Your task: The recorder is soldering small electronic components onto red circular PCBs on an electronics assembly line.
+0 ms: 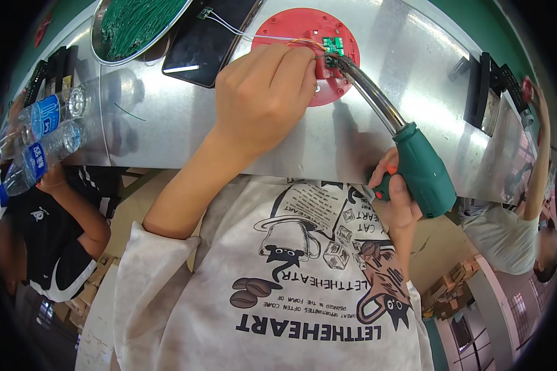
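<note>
Left hand [260, 99] pinching the small green board [333, 45] down on the red disc [303, 37], fingers clamped at its edge. Right hand [397, 195] wrapped tight around the green-handled iron [418, 170], metal shaft curving up so the tip meets the board. Disc sits on the steel worktop [291, 142], just beside a dark tablet [207, 37]; thin wires [254, 36] run off the board toward it. To do this well, I think: keep fingertips clear of the tip, hold the board flat, touch only the joint, don't drag wires.
</note>
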A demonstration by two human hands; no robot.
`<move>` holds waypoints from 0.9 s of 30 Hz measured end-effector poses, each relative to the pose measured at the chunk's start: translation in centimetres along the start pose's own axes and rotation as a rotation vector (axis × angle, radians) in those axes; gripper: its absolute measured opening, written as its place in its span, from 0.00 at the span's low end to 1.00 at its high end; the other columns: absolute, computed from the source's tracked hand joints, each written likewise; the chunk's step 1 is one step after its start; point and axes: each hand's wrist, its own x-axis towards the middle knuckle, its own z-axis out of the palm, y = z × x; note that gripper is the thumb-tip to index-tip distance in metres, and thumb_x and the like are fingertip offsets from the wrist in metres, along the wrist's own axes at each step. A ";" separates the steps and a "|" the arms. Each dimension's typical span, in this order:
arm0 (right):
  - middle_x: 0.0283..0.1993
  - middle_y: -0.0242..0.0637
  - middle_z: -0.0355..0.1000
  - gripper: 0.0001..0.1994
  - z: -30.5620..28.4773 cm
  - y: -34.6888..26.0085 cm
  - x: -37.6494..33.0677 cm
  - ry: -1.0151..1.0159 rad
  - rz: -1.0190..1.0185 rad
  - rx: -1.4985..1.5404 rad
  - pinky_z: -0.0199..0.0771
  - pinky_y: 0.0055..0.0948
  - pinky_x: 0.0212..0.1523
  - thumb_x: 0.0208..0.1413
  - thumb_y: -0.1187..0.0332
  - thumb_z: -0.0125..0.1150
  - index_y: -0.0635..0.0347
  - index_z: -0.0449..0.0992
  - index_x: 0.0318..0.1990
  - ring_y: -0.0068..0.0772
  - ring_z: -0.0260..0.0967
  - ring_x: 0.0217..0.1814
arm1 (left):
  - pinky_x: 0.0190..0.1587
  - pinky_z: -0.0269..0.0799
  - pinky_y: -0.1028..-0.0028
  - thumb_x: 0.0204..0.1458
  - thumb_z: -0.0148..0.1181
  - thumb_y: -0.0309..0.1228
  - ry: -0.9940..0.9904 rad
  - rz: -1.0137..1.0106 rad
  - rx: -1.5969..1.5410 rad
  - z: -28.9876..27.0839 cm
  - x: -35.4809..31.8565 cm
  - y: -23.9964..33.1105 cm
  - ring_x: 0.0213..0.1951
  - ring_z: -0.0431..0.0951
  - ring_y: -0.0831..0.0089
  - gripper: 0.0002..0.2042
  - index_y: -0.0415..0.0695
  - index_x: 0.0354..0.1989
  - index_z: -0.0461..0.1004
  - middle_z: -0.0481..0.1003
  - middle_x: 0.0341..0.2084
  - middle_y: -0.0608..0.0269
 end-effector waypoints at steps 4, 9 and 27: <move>0.45 0.48 0.72 0.25 -0.3 -0.2 0.2 0.025 0.038 -0.003 0.72 0.32 0.31 0.59 0.58 0.65 0.71 0.73 0.54 0.34 0.72 0.26 | 0.23 0.71 0.69 0.46 0.68 0.23 0.005 -0.009 -0.002 0.1 0.0 0.0 0.21 0.75 0.67 0.05 0.42 0.31 0.78 0.74 0.22 0.63; 0.44 0.53 0.73 0.28 -0.7 0.1 0.5 0.013 -0.080 -0.056 0.73 0.33 0.31 0.60 0.51 0.64 0.71 0.73 0.54 0.34 0.72 0.25 | 0.23 0.72 0.70 0.45 0.68 0.23 0.011 0.003 -0.002 0.2 0.0 -0.2 0.22 0.76 0.67 0.06 0.42 0.32 0.78 0.74 0.22 0.63; 0.47 0.55 0.73 0.26 0.1 0.2 0.4 0.024 -0.147 0.007 0.73 0.31 0.30 0.60 0.56 0.64 0.70 0.73 0.56 0.33 0.74 0.26 | 0.24 0.73 0.70 0.40 0.66 0.22 0.047 0.030 -0.032 0.1 0.3 -0.1 0.25 0.77 0.68 0.11 0.42 0.35 0.81 0.76 0.26 0.65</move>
